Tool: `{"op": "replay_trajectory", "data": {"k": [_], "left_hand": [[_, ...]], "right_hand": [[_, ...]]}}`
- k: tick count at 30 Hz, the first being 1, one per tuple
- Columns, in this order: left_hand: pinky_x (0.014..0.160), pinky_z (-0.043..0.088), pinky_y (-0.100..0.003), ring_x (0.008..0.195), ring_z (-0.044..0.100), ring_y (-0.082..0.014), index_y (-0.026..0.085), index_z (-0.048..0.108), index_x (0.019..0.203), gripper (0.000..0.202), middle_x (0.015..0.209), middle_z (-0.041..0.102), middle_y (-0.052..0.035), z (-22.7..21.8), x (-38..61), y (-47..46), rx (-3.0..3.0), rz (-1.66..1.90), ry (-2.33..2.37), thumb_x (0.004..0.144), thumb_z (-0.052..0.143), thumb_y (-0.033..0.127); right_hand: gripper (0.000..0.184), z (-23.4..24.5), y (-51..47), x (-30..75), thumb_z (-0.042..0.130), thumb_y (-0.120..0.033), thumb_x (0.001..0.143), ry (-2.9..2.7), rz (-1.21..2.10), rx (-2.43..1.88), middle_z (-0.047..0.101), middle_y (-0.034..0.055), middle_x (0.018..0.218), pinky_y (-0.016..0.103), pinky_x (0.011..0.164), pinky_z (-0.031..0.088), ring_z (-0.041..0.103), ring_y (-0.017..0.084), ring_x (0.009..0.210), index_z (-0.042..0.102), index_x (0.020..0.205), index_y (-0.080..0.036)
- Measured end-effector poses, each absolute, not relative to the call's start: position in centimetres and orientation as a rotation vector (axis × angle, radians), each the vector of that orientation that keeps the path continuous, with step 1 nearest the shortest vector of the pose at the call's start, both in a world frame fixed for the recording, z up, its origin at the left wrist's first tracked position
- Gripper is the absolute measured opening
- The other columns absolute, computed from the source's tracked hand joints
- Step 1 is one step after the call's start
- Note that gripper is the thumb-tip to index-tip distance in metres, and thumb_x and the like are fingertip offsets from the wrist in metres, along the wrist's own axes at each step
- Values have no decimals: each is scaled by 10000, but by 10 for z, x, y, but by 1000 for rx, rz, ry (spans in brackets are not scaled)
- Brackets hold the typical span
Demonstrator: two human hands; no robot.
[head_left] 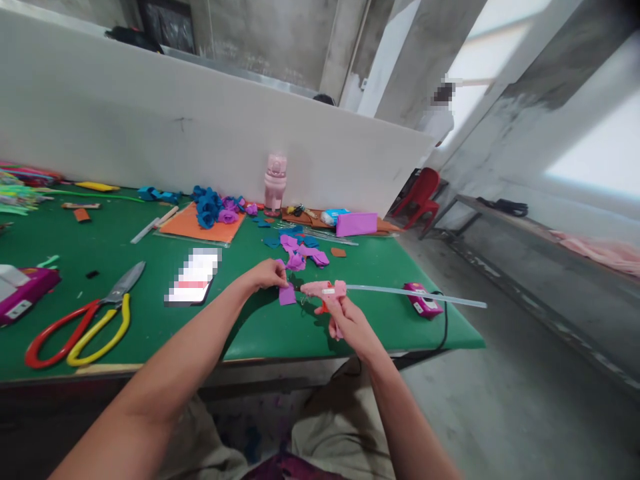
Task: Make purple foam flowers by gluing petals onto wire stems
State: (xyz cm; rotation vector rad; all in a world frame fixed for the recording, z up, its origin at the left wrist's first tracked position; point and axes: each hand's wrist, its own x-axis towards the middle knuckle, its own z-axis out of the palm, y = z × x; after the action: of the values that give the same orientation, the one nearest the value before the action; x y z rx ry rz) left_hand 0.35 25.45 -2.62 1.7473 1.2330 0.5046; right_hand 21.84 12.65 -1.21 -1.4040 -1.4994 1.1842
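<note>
My right hand [350, 325] grips the handle of a pink glue gun [324, 291], which has a long clear glue stick [415, 294] jutting out of its back to the right. The gun's nozzle points left at a small purple paper piece [287, 294]. My left hand [267, 273] pinches that purple piece by its top edge, just above the green table [250, 327]. More cut purple and blue paper pieces [300, 250] lie just beyond both hands.
Red- and yellow-handled scissors [85, 320] lie at front left, a phone [193, 283] beside them. An orange sheet [200, 225] carries blue and purple paper flowers [213, 207]. A pink bottle [275, 181] stands by the white partition. A small magenta box [424, 300] sits near the right edge.
</note>
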Motion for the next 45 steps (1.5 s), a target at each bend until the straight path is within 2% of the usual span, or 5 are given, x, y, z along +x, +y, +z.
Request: {"op": "replay_trajectory", "data": {"k": [7, 18, 25, 31, 45], "left_hand": [[369, 184, -209, 375, 305, -61, 154, 551, 546, 199, 382, 417, 60, -30, 3, 255, 1713, 520, 1226, 521, 711, 270], [378, 195, -209, 386, 316, -62, 147, 561, 542, 202, 401, 432, 53, -28, 4, 254, 1721, 520, 1215, 524, 708, 284], [392, 216, -212, 392, 327, -66, 146, 560, 544, 184, 412, 446, 53, -27, 4, 254, 1742, 512, 1233, 524, 698, 267], [383, 213, -207, 386, 332, -66, 146, 557, 550, 197, 414, 451, 50, -28, 4, 256, 1737, 504, 1214, 519, 696, 281], [391, 227, -197, 399, 339, -62, 138, 563, 544, 227, 416, 452, 51, -30, 4, 257, 1745, 514, 1193, 505, 711, 304]], "right_hand": [[307, -8, 126, 215, 396, -446, 887, -1767, 985, -1440, 668, 43, 796, 199, 425, 382, 473, 65, 407, 510, 932, -165], [288, -13, 128, 206, 413, -421, 885, -1891, 856, -1432, 620, 19, 683, 236, 514, 395, 565, 142, 538, 555, 973, -186], [275, -10, 126, 205, 407, -422, 886, -1912, 855, -1441, 566, -2, 596, 242, 529, 388, 555, 151, 534, 565, 907, -198], [266, -7, 125, 203, 407, -416, 886, -1918, 859, -1448, 558, -2, 591, 238, 518, 371, 541, 146, 524, 555, 854, -197], [277, -3, 124, 202, 380, -402, 903, -1985, 813, -1485, 561, 3, 607, 227, 520, 370, 539, 138, 531, 538, 875, -176]]}}
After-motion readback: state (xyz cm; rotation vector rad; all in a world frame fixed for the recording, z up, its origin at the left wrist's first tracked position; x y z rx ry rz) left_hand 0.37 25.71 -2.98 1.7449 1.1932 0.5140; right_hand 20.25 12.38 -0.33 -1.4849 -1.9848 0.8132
